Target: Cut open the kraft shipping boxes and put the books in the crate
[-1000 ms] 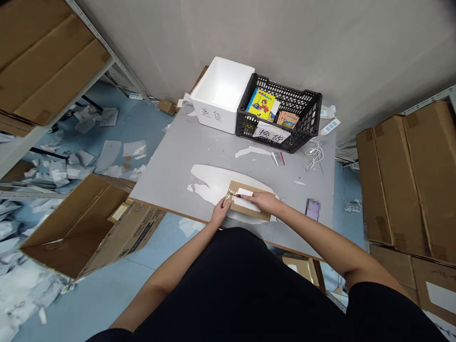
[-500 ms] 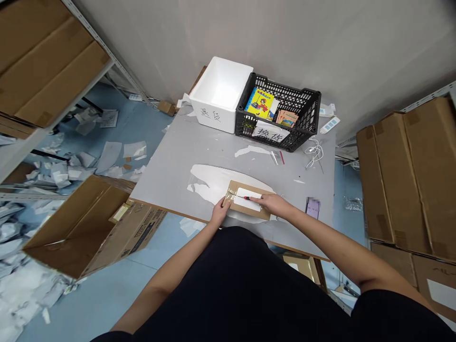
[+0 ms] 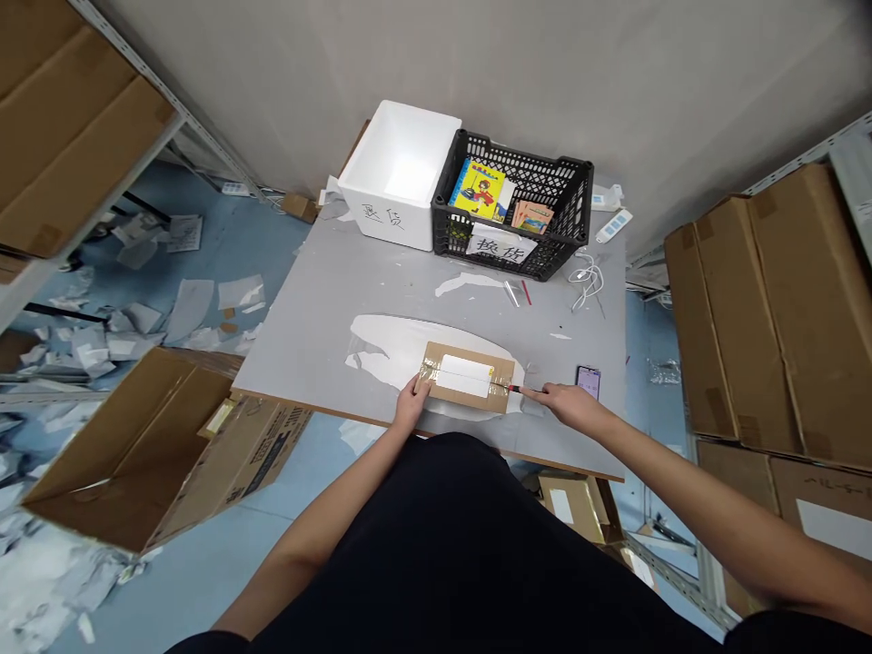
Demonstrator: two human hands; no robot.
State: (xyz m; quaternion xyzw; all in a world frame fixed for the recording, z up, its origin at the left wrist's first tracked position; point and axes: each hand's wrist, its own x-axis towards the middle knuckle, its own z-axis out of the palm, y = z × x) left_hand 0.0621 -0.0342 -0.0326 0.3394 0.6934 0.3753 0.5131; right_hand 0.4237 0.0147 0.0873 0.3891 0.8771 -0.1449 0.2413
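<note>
Parcel (image 3: 466, 378), brown and flat, lies on a white patch (image 3: 381, 333) near the front edge of the table (image 3: 300, 350). My left hand (image 3: 411, 401) pinches its left end. My right hand (image 3: 570, 404) grips a thin red tool (image 3: 516, 389), its tip at the parcel's right end. A phone (image 3: 588, 379) lies by that hand, near the table's right edge. A white box (image 3: 412, 234) and a black basket (image 3: 555, 254) stand at the back edge.

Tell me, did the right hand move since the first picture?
Yes: the right hand went toward the picture's right, much closer to the phone.
</note>
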